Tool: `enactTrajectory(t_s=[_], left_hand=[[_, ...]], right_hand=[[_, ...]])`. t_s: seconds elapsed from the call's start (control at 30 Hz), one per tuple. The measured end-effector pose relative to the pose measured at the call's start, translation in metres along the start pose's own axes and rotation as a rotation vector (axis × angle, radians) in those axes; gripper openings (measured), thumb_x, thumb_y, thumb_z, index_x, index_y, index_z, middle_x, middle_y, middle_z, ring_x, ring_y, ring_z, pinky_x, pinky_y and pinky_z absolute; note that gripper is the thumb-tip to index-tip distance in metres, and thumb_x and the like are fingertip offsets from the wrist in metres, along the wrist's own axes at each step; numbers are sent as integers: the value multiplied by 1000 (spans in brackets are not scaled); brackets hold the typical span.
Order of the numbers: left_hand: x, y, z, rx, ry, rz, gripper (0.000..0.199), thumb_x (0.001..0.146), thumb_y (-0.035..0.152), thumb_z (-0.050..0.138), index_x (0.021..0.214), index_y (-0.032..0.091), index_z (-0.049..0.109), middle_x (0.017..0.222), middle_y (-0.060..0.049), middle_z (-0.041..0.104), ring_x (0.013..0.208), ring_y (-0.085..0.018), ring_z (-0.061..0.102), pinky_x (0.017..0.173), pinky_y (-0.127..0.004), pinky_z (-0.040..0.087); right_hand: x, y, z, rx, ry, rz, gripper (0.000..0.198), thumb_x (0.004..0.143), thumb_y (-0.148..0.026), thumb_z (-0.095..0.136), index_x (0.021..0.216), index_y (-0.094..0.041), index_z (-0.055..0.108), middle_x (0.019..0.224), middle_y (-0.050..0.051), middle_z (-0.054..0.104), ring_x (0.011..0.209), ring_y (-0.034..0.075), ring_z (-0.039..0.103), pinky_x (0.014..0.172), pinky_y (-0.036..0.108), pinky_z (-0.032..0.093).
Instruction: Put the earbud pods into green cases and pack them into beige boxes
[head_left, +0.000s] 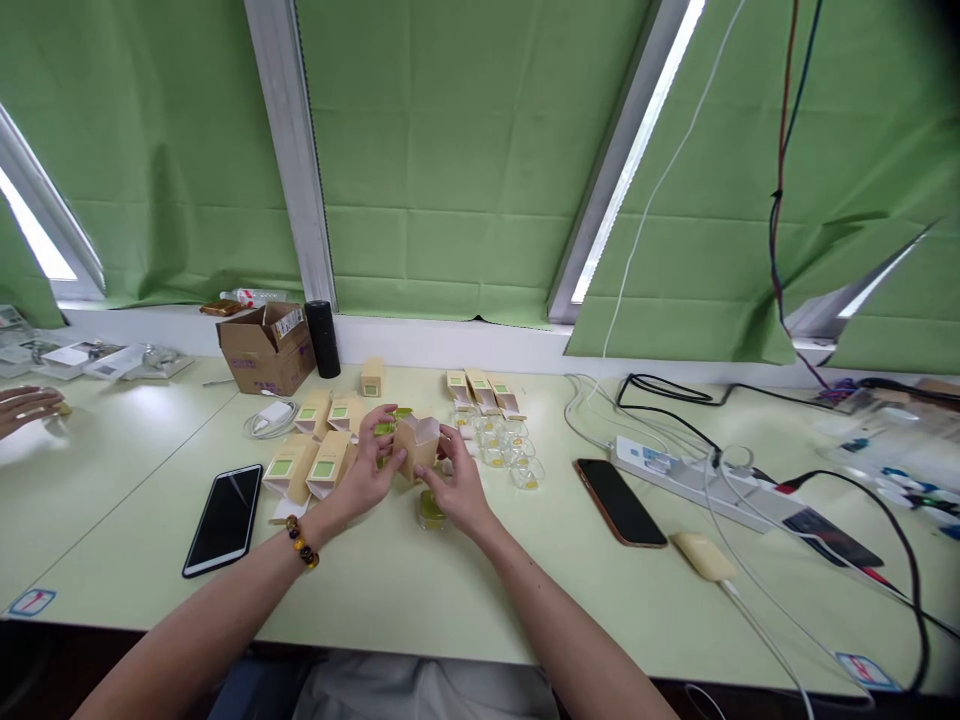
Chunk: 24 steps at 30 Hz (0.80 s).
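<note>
Between my two hands is a small kraft-coloured carton (415,450) with its top flaps standing up. My left hand (365,472) closes on its left side, with the thumb at the lower front. From the right, my right hand (459,484) grips the same carton with bent fingers. Just below, a green-filled square glass jar (431,512) stands on the table, and another green item (385,426) shows partly behind my left fingers. Several labelled cartons (325,472) lie left of my hands. To the right stand several small clear glass jars (519,450), with three cartons (481,390) behind them.
A black phone (223,522) lies left, another phone (621,503) right. Beyond that are a power strip (690,480), a cream charger (703,556) and tangled cables. A brown cardboard box (267,350) and black cylinder (322,340) stand at the back. Another person's hand (28,405) shows far left.
</note>
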<state>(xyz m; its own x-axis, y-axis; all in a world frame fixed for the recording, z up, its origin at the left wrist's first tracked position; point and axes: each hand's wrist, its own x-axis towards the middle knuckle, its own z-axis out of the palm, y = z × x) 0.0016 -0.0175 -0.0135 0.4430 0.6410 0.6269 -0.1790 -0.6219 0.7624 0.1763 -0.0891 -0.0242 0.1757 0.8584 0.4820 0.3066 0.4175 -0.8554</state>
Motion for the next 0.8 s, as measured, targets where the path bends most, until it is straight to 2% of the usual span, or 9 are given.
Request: enactTrajectory(t_s=[0.07, 0.13, 0.27, 0.37, 0.5, 0.63, 0.7, 0.8], left_hand=[[1, 6, 0, 206, -18, 89, 31, 104, 26, 58, 134, 30, 51, 159, -14, 36, 135, -28, 57, 90, -38, 63], [2, 14, -1, 389, -43, 141, 27, 105, 21, 54, 130, 29, 58, 154, -14, 40, 149, -32, 42, 98, -43, 60], [5, 25, -3, 486, -85, 123, 45, 104, 15, 49, 147, 30, 51, 151, -16, 44, 145, -31, 47, 100, -44, 59], [7, 28, -7, 556, -148, 101, 50, 102, 13, 48, 149, 29, 52, 145, -16, 50, 147, -33, 45, 101, -45, 58], [9, 29, -13, 463, -137, 76, 51, 97, 12, 53, 147, 24, 54, 143, -17, 53, 140, -32, 52, 101, -44, 58], [8, 26, -19, 250, -14, 2, 39, 103, 23, 51, 139, 21, 64, 140, -17, 59, 130, -29, 60, 92, -38, 61], [6, 22, -21, 216, 66, -23, 35, 105, 32, 53, 132, 19, 71, 133, -16, 65, 127, -29, 62, 90, -37, 61], [4, 16, -21, 238, 130, -61, 37, 105, 41, 56, 125, 17, 76, 122, -16, 72, 115, -27, 68, 86, -37, 62]], right_hand=[[0, 2, 1, -1, 31, -13, 61, 87, -32, 75, 141, -24, 48, 120, 9, 74, 105, 26, 66, 95, 44, 54], [0, 3, 2, -15, 54, -40, 61, 87, -31, 76, 141, -24, 49, 118, 8, 73, 103, 25, 66, 94, 43, 54], [2, 1, 1, -91, 77, -108, 56, 87, -29, 76, 137, -23, 53, 118, 9, 71, 101, 24, 65, 90, 42, 55], [3, 0, 0, -121, 78, -129, 54, 86, -29, 77, 135, -23, 53, 119, 9, 70, 101, 25, 66, 90, 42, 56], [3, -1, -1, -138, 52, -146, 53, 86, -28, 76, 135, -24, 56, 122, 9, 72, 104, 26, 69, 92, 43, 56], [5, -5, -6, -98, -32, -152, 39, 91, -22, 68, 130, -25, 64, 120, 7, 76, 97, 23, 72, 90, 40, 56], [7, -7, -10, -106, -37, -147, 32, 92, -21, 65, 123, -26, 69, 116, 5, 78, 95, 22, 73, 90, 39, 56], [9, -10, -19, -214, 7, -171, 16, 93, -19, 63, 103, -25, 75, 103, 4, 79, 95, 24, 72, 90, 40, 54]])
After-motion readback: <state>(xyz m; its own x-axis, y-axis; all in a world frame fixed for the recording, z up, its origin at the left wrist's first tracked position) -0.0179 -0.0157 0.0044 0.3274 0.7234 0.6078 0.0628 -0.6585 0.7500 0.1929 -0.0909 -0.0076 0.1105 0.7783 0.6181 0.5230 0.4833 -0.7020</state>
